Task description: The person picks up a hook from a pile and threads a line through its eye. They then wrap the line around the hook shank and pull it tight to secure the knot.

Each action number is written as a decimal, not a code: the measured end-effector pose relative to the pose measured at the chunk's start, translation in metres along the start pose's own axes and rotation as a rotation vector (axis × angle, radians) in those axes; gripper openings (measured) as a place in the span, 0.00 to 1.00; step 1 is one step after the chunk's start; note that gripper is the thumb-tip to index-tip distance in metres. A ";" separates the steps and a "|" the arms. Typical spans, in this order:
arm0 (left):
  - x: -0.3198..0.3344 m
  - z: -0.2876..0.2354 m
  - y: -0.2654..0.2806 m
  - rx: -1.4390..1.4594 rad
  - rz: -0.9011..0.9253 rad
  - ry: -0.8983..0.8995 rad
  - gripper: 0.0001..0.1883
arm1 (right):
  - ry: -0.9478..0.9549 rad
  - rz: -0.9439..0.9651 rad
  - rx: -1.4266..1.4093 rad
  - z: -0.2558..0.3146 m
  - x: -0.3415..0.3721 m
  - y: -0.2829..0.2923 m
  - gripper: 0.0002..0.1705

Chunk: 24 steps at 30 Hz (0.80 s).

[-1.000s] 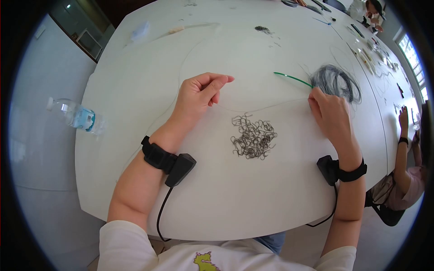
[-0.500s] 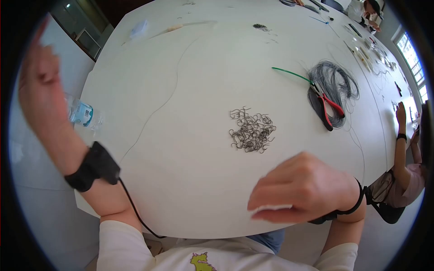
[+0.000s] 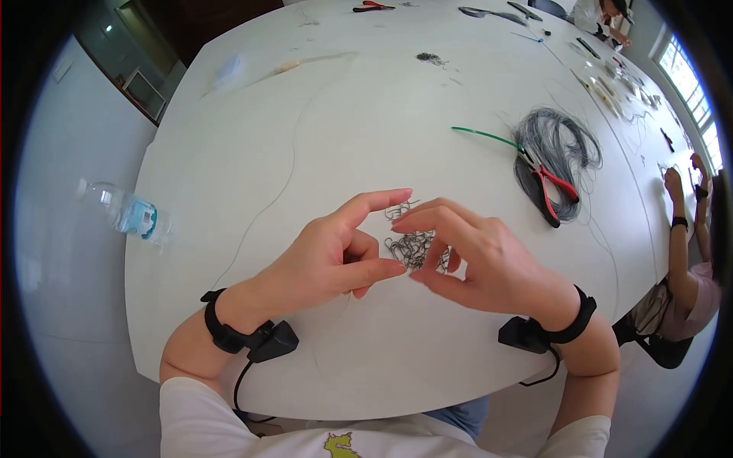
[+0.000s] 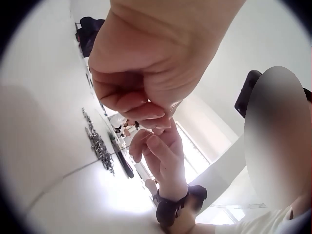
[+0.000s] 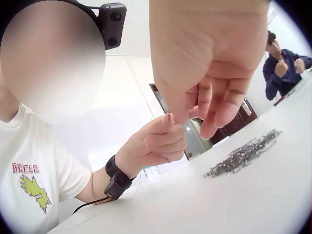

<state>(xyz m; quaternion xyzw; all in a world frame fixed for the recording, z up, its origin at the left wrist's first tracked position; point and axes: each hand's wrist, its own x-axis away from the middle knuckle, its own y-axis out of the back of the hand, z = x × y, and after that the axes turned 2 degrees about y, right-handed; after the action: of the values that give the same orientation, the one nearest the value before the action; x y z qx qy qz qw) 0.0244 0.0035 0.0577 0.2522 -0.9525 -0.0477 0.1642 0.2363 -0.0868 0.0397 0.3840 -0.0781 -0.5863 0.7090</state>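
Note:
Over the pile of metal hooks [image 3: 412,248], the left hand [image 3: 324,259] pinches a thin line [image 4: 80,169]. In the head view its index finger and thumb stretch forward, the other fingers curled. Facing it closely is the right hand [image 3: 485,263], its fingers bent and its thumb tip near a fingertip. Whether anything lies between those right fingertips is too small to tell. The two hands' fingertips nearly meet and overlap in the wrist views. In the right wrist view the hooks [image 5: 241,155] lie on the table below the hands.
Red-and-black pliers [image 3: 546,187] lie on a grey bundle of line [image 3: 561,137] beside a green tie [image 3: 485,135]. A bottle [image 3: 126,212] lies at the left. A small dark pile [image 3: 431,58] and another pair of pliers [image 3: 372,6] are farther back. Other people sit around the table.
The left hand has come back from the far left, and the right hand has moved forward from the near edge. Both now meet over the hooks. The right hand no longer covers the pliers.

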 end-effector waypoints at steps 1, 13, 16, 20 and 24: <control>-0.001 0.003 0.000 0.038 0.002 0.024 0.38 | -0.023 0.023 -0.030 -0.002 0.001 -0.002 0.21; -0.010 0.028 0.001 0.134 0.009 0.042 0.28 | -0.059 -0.050 -0.007 -0.012 0.005 -0.018 0.06; -0.007 0.026 0.000 -0.032 -0.027 -0.017 0.18 | -0.069 -0.052 -0.006 -0.012 0.005 -0.019 0.06; -0.005 0.031 -0.002 -0.173 -0.093 -0.084 0.06 | -0.058 0.014 -0.018 -0.011 0.006 -0.018 0.06; -0.005 0.031 0.001 -0.181 -0.129 -0.112 0.03 | -0.024 0.072 -0.041 -0.015 0.007 -0.008 0.05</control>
<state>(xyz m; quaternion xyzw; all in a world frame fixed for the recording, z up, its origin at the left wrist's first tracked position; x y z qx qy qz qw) 0.0178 0.0071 0.0270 0.2940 -0.9337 -0.1580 0.1294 0.2406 -0.0865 0.0222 0.3593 -0.0882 -0.5665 0.7363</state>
